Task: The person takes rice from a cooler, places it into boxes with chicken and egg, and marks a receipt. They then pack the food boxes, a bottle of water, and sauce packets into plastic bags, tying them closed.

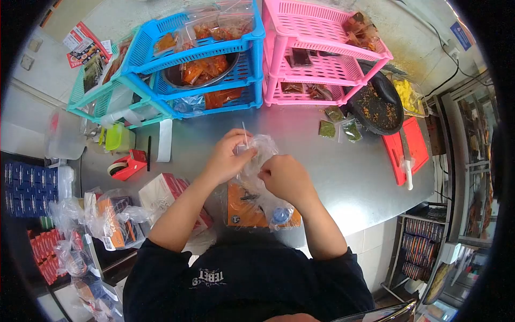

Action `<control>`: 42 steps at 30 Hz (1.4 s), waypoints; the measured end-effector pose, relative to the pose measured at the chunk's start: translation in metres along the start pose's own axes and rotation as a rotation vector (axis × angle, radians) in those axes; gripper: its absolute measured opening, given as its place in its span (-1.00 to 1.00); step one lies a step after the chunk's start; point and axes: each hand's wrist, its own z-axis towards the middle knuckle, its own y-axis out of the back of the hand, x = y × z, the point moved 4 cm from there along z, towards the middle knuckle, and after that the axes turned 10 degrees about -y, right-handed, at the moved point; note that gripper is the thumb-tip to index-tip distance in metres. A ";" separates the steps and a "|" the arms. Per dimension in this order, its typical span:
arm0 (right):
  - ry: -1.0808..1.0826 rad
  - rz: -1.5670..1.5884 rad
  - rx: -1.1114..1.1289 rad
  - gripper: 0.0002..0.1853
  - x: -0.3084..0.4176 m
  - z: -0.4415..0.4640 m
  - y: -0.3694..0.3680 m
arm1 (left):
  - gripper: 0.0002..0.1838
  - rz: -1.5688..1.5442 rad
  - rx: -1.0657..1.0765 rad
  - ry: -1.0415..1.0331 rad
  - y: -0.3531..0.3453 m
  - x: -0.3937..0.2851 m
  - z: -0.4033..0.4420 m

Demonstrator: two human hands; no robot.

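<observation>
A clear plastic bag (263, 144) is bunched up between my two hands above the steel table. My left hand (232, 156) is closed on the bag's left side, and a thin white strip (244, 131) sticks up by its fingers. With curled fingers, my right hand (285, 176) grips the bag from the right; its fingertips are partly hidden. Below them, near the table's front edge, lies a flat orange package (244, 208) with dark markings. Clear plastic covers part of it, and a round blue item (280, 215) shows through at its right.
Blue (196, 56) and pink (316, 67) tiered racks holding packed food stand at the back. Small green packets (335, 124), a stone mortar (378, 110) and a knife (407, 161) on a red cutting board (393, 156) are rightward. A red tape dispenser (127, 165) sits left.
</observation>
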 end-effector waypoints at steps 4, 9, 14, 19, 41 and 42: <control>-0.038 0.010 -0.046 -0.80 -0.001 0.008 0.003 | -0.81 0.037 0.067 -0.173 -0.003 -0.001 -0.002; -0.014 0.063 -0.093 -0.80 0.001 0.011 0.006 | -0.84 0.041 0.043 -0.184 -0.004 -0.018 -0.010; 0.015 0.219 -0.179 -0.83 0.003 -0.001 0.012 | -0.88 -0.242 0.012 -0.073 0.010 -0.013 -0.016; 0.042 0.288 -0.264 -0.87 0.003 -0.001 0.007 | -0.69 -0.338 0.149 0.056 0.010 -0.003 -0.016; 0.070 0.237 -0.277 -0.86 0.005 0.004 -0.003 | -0.75 -0.461 0.129 0.347 -0.001 0.030 -0.020; 0.072 0.237 -0.275 -0.86 0.005 0.005 -0.003 | -0.76 -0.501 0.098 0.327 -0.001 0.031 -0.021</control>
